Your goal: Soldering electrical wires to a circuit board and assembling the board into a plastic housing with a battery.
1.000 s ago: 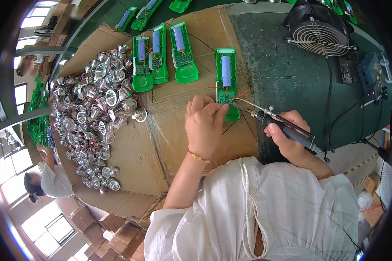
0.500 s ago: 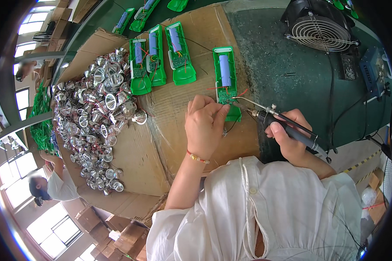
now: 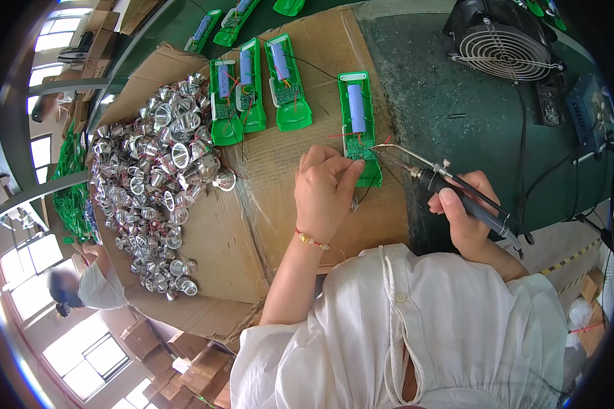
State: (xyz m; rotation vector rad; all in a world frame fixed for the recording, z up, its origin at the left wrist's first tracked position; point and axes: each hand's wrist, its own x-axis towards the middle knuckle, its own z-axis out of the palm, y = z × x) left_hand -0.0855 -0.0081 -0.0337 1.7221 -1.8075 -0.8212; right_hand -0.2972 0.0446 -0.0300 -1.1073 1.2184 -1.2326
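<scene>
We've 1 green case (image 3: 370, 102) at 1 o'clock on the cardboard (image 3: 273, 218), 3 more cases (image 3: 294, 118) at 11. L hand (image 3: 324, 194): fingers pinched at the 1st case's lower end, can't tell on what. R hand (image 3: 466, 223): fingers wrapped round 1 soldering iron (image 3: 431, 182), shifted slightly twd 3 o'clock vs prev. frame.

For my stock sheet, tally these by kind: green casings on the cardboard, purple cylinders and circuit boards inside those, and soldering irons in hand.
Green casings: 4
Purple cylinders: 4
Circuit boards: 4
Soldering iron: 1
Total: 13
</scene>
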